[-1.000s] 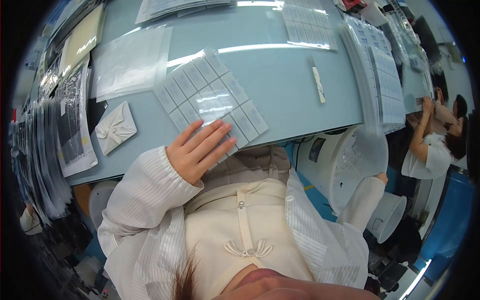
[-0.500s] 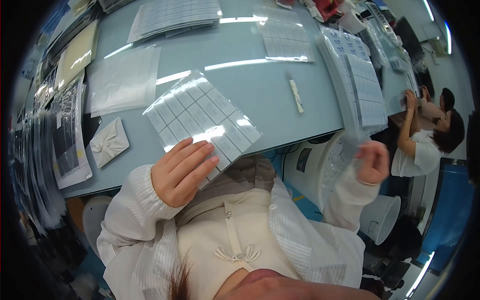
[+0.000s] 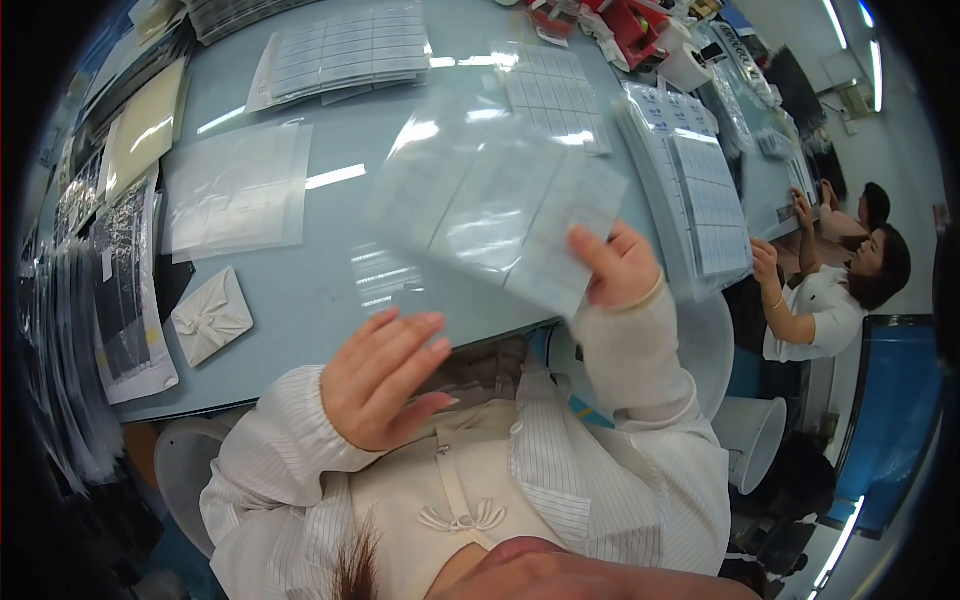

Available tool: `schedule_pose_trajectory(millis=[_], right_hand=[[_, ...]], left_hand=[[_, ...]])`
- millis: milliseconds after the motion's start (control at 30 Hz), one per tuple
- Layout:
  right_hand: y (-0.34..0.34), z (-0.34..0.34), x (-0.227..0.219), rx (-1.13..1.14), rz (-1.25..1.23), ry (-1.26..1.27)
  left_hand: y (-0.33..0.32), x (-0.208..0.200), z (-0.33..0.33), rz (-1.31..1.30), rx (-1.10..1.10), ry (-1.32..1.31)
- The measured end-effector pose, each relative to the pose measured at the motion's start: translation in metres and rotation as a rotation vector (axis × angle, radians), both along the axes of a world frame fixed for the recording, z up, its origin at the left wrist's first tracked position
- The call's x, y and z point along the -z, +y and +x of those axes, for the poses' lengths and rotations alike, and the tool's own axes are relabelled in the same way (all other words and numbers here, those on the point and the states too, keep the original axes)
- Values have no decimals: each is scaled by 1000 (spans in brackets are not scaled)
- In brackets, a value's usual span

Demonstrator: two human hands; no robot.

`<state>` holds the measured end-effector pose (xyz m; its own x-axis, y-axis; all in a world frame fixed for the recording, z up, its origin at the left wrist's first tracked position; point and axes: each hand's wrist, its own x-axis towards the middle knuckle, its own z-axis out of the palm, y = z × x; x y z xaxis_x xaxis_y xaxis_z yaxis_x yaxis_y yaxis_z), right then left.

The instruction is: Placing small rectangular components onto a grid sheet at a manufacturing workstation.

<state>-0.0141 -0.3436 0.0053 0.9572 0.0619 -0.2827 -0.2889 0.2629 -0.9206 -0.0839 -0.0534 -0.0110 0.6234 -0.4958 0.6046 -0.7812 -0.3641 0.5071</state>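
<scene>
My right hand (image 3: 622,265) pinches the near right corner of a sheet of labels (image 3: 485,215), thumb on top. The sheet, smeared by motion, is raised over the table with its grid of pale rectangles facing up. Its reflection shows on the glossy surface below. My left hand (image 3: 378,382) hovers empty by the table's front edge, fingers apart and not touching the sheet. Beyond the held sheet lies another label sheet (image 3: 555,85), partly covered by it in this view.
A stack of label sheets (image 3: 705,190) stands at the right and another stack (image 3: 350,45) at the far side. Clear plastic sheets (image 3: 235,190) and a white knotted pouch (image 3: 212,315) lie left. A white bin (image 3: 755,440) stands right; co-workers sit beyond.
My right hand has come in from the right and gripped the sheet. The sheet has risen and moved right, away from my left hand, which has let go. The pen is now hidden.
</scene>
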Motion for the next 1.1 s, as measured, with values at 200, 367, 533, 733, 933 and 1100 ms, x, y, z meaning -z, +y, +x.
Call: schedule_pose_trajectory(millis=[200,367,533,733,933,1100], right_hand=[[-6,107,18,315,243,-41],[15,129,18,470,290,22],[-4,119,10,295,277,118],[-30,64,20,90,-244,-191],[-29,29,25,-17,-1405,-483],[-44,28,32,109,-1420,-528]], left_hand=[[28,-12,8,129,-193,83],[46,-21,8,256,-237,150],[63,-31,18,378,-331,127],[77,-40,50,438,-351,56],[85,-35,108,491,-307,-51],[101,-13,169,530,-457,20]])
